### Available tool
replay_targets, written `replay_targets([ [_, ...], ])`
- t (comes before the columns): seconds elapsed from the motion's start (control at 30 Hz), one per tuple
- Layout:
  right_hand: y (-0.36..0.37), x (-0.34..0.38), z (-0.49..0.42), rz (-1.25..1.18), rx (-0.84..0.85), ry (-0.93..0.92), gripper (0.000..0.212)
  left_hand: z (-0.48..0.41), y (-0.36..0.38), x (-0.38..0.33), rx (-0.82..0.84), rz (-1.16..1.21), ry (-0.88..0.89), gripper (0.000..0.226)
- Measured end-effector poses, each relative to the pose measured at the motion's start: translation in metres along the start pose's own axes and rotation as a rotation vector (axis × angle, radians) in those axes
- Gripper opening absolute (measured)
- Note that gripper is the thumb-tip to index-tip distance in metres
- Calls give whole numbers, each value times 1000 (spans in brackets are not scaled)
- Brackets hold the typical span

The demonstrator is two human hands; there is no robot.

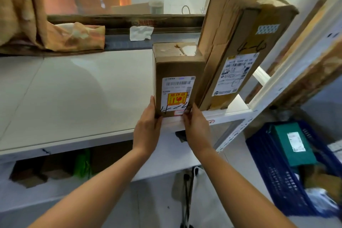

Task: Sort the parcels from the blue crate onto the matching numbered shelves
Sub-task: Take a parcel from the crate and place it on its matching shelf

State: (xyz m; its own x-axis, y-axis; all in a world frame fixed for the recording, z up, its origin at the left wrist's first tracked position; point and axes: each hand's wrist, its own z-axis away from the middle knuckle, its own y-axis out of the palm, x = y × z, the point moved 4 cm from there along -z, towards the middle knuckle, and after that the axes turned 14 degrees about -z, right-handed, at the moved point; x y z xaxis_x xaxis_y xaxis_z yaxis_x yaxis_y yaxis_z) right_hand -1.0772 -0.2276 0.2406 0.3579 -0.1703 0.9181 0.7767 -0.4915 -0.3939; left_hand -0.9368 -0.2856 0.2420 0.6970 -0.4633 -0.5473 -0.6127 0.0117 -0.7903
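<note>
Both forearms come up from the bottom, and my left hand (148,126) and right hand (196,126) clamp the small parcel (175,72) low down between them. Fingers lie together flat along each side, and each thumb hooks round onto the front. It's standing upright at the near edge of the white shelf (74,89), snug beside the tall parcel (236,46) on its right. Both have "4-4" scrawled on them, so it looks like the right spot.

Handling-wise it's plain stiff cardboard, so the sides should take a squeeze. It has a yellow fragile sticker though, so I'd guess no dropping or shoving. Probably light-ish. I'd grip the two side faces low down, never the taped top. The blue crate (273,181), near right, has a green parcel (292,146) waiting.
</note>
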Motion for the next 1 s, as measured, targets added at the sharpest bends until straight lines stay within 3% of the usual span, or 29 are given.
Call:
replay_targets([
  [0.13, -4, -2, 8, 88, -23, -92, 56, 1, 2, 1, 20, -65, 19, 67],
  [0.27, -12, -3, 27, 68, -69, -167, 57, 5, 5, 4, 48, -117, -13, 76],
  [0.43, -35, -4, 56, 247, 91, -267, 43, 34, -3, 4, 119, -275, -106, 78],
  [0.57, -61, 26, 70, 498, 232, -537, 23, 72, -53, -5, 75, -589, -30, 74],
  [0.7, -85, 79, 103, 633, 396, -828, 28, 118, -121, -34, 137, -854, -28, 73],
  [0.8, -90, 148, 120, 780, 541, -1040, 48, 140, -189, -69, 69, -926, -99, 75],
  [1.0, -91, 347, 160, 649, 457, -1203, 63, 163, -390, -110, -66, -897, -345, 73],
])
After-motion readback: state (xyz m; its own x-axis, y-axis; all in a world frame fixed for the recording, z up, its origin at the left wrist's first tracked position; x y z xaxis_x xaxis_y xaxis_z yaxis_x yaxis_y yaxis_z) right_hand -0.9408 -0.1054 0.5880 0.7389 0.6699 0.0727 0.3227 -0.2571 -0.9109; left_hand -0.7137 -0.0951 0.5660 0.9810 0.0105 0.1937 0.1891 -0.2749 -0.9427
